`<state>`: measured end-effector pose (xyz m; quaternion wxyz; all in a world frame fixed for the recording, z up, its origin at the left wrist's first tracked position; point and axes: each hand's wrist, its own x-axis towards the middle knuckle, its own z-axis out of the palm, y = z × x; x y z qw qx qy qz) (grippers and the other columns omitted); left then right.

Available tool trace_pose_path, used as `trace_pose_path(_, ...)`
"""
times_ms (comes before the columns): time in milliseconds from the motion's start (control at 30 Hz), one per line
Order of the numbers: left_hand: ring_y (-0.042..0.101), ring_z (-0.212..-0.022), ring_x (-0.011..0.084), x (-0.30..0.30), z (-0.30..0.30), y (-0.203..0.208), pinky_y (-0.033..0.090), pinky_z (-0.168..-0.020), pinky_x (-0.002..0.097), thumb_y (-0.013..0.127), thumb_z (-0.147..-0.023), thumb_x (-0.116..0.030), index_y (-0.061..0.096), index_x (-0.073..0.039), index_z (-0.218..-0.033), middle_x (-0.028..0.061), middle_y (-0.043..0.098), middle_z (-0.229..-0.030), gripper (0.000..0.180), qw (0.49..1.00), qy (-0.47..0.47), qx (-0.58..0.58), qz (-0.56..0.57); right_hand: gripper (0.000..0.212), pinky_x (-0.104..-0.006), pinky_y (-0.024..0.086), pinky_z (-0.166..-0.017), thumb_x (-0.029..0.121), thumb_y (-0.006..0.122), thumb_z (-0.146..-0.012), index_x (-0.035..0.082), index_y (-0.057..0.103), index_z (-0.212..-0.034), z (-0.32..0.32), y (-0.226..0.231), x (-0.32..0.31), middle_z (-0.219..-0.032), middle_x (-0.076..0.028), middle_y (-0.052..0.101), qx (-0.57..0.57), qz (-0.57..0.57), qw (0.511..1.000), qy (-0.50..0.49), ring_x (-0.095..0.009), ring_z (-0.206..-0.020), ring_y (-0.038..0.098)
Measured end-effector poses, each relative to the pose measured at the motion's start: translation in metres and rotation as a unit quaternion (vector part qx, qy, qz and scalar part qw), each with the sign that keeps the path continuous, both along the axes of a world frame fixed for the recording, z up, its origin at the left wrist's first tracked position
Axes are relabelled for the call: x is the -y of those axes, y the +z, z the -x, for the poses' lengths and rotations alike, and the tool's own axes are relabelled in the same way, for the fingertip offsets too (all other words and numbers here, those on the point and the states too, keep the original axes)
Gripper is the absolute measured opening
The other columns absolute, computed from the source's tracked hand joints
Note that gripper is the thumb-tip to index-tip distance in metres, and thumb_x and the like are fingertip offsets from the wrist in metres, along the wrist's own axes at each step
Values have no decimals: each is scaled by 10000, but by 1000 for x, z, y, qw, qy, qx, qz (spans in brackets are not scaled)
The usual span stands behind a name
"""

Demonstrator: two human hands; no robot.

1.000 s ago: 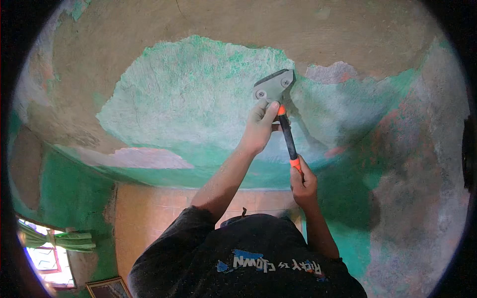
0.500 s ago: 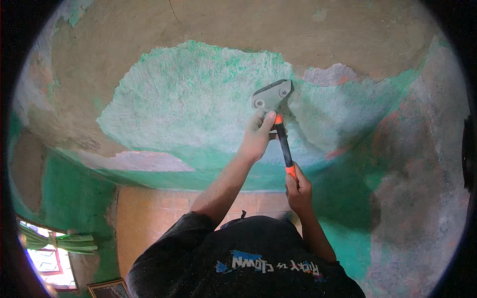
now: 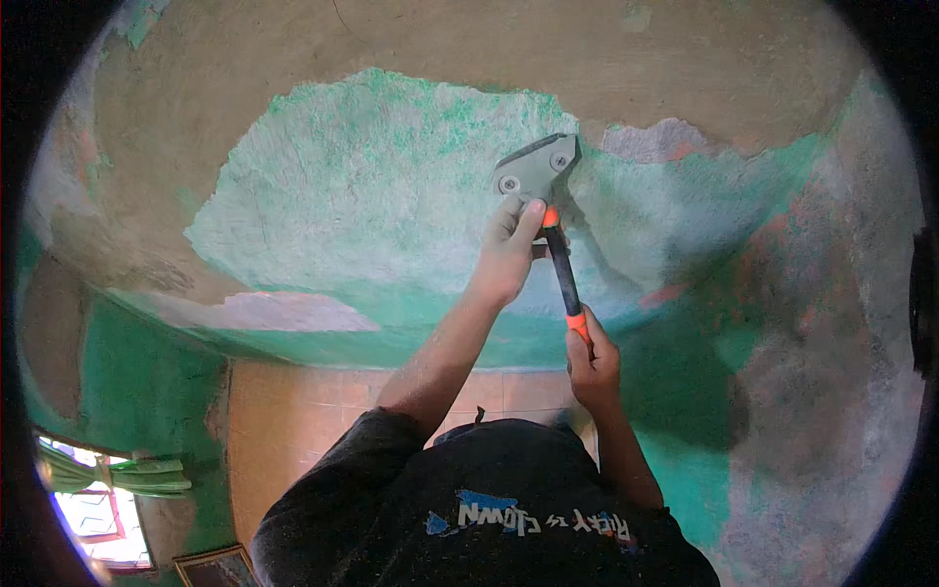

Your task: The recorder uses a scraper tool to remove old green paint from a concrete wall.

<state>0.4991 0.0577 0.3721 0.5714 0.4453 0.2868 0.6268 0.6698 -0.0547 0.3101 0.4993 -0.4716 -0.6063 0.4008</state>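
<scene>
A long-handled wall scraper with a wide grey head, two screws and a black-and-orange handle is held up against the wall. Its blade edge lies close to the pale green paint patch, near that patch's upper right border with bare brown plaster. My left hand is closed round the neck just below the head, thumb on top. Farther down, my right hand grips the orange end of the handle. Whether the blade touches the wall I cannot tell.
A pinkish-grey bare patch lies right of the scraper head. Below the wall is a tiled floor. At lower left are a window with a tied green curtain and a framed picture.
The scraper and both hands have shifted a little; the head sits slightly higher on the paint patch and the right hand a bit farther right. Both grips stay the same.
</scene>
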Motion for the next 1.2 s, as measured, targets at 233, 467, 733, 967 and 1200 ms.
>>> trace_pose_path(233, 646, -791, 222, 5, 1, -7, 557, -750, 397, 473, -1057, -305, 526, -65, -1082, 93, 609, -912, 247, 998, -8, 39, 38, 432, -263, 441, -627, 179, 575, -970, -35, 532, -1343, 7, -15, -1, -707, -93, 501, 15, 4, 1000, -8, -94, -673, 498)
trace_pose_path(467, 642, -790, 220, 3, 1, 19, 559, -747, 410, 454, -1062, -292, 509, -68, -1076, 89, 592, -901, 232, 1000, -13, 29, 1, 419, -257, 431, -604, 157, 557, -980, -63, 524, -1335, 5, 11, -5, -717, -61, 512, 23, -22, 999, 3, -84, -657, 489)
trace_pose_path(733, 640, -804, 211, 4, 0, 31, 558, -751, 416, 469, -1057, -309, 511, -88, -1120, 84, 595, -915, 234, 999, -5, 46, -2, 428, -257, 409, -588, 158, 543, -987, -63, 506, -1352, 12, 13, -5, -727, -27, 497, -19, -35, 999, 4, -69, -666, 458)
trace_pose_path(967, 637, -798, 210, 3, -1, 28, 557, -749, 407, 466, -1059, -304, 503, -87, -1106, 85, 596, -921, 225, 999, -18, 50, 6, 421, -249, 408, -587, 144, 558, -981, -61, 520, -1347, 5, 8, -7, -707, -1, 485, -15, -25, 1000, 6, -64, -651, 458)
trace_pose_path(1200, 635, -813, 209, 4, -4, 22, 556, -755, 416, 461, -1061, -301, 497, -85, -1113, 87, 594, -949, 225, 998, -31, 51, 16, 418, -238, 411, -611, 145, 562, -983, -63, 522, -1343, 2, -3, -4, -753, -6, 499, -16, -7, 1000, 0, -58, -690, 462)
